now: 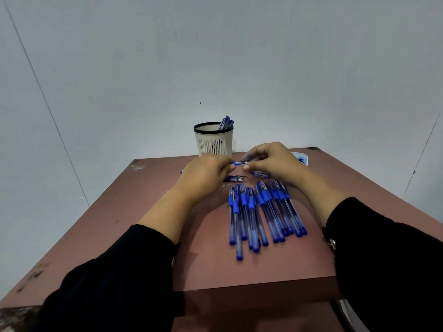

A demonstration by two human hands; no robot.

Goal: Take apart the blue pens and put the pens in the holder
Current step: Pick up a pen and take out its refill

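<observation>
A blue pen [237, 163] is held level above the table between both hands. My left hand [206, 176] grips its left part, and my right hand [271, 162] pinches its right end at the tip. Several blue pens [261, 212] lie side by side on the table just in front of my hands. Thin refills [233, 179] lie under my hands, with a loose blue cap [260, 174] beside them. The white slotted holder [213, 141] with a black rim stands at the table's far edge and has several blue pen parts [226, 122] in it.
The reddish-brown table [134, 219] has worn edges at the left and a front edge close to my sleeves. A small white and blue object [300, 158] lies at the far right behind my right hand. A plain grey wall stands behind.
</observation>
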